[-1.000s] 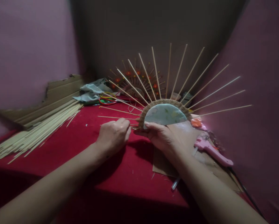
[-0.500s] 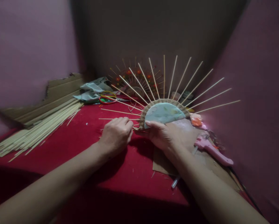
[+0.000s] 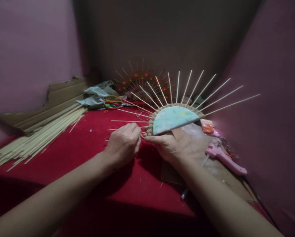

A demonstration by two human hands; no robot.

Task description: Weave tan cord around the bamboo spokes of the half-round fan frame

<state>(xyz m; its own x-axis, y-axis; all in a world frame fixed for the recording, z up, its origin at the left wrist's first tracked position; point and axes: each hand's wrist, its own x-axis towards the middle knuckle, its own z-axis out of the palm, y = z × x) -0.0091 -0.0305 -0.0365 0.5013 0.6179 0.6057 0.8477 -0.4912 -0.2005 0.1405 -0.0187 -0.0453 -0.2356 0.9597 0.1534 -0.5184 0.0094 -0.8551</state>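
Observation:
A half-round piece with a pale blue face and a braided rim is above the red table, and thin sticks fan out from its curved edge. My right hand grips it from below, near the left end of its flat edge. Just left of that end, my left hand is closed with its knuckles up. Its fingertips are hidden, so what it pinches cannot be made out. Some lower-left sticks pass just above and behind my left hand.
Loose sticks and cardboard lie at left, with cloth and scissors farther back. A flowered fan-shaped piece stands behind. At right are a pink glue gun and a board on the red table.
The half-round piece has tilted, its face now seen more obliquely and its sticks lower at the top. My right thumb has slid off the face to the lower left edge. My left hand has barely moved.

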